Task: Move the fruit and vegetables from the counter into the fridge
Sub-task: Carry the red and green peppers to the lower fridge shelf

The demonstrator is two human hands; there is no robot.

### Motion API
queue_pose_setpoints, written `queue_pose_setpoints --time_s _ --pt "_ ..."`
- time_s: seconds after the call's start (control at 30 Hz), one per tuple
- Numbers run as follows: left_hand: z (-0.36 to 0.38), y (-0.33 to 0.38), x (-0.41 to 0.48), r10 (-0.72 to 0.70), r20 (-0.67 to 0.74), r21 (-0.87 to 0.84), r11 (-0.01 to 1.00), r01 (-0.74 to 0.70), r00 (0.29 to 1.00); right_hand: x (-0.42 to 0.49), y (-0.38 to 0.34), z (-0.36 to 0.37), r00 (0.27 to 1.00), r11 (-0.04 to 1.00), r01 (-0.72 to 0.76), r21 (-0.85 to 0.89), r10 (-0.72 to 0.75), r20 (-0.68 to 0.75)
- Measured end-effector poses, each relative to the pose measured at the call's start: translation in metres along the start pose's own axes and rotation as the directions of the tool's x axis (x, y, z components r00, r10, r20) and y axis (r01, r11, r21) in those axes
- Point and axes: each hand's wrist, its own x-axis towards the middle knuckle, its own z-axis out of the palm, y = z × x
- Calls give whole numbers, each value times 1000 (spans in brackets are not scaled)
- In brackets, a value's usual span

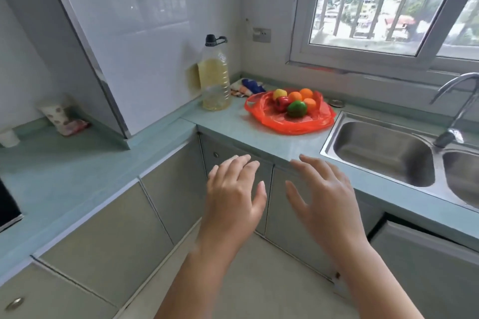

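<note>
Left hand [234, 189]: fingers spread, holding nothing, near the counter [77, 176] edge.
Right hand [320, 189]: fingers apart, empty, beside the left.
Red plastic bag [264, 118]: lies open on the far counter, left of the sink [375, 153].
Bag contents: green fruit [296, 109], red pepper [282, 103], yellow fruit [280, 93], three oranges [306, 92].
Oil bottle [215, 80]: upright, left of the bag, partly filled with yellow liquid.

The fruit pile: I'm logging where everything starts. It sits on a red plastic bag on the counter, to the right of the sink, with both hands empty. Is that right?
Not quite. The head view shows the fruit pile on the red plastic bag on the counter, but to the left of the sink, not the right. Both the left hand and the right hand are indeed empty.
</note>
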Motion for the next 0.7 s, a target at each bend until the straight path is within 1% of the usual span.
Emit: queue_pose_setpoints --time_s 0.1,0.3,0.5,0.7 --pt "31 -9 19 33 33 -37 999 -32 999 15 22 17 999 998 -33 -48 33 -11" --pt "86 -51 70 36 115 -106 994 -24 993 66 50 66 997 993 -69 -95 66 -36" --pt "129 -117 150 78 165 -159 986 -52 983 145 54 133 991 983 -131 -132 126 -43" --pt "181 -172 222 127 197 -220 972 -82 972 223 65 190 987 968 -158 -197 147 -72"
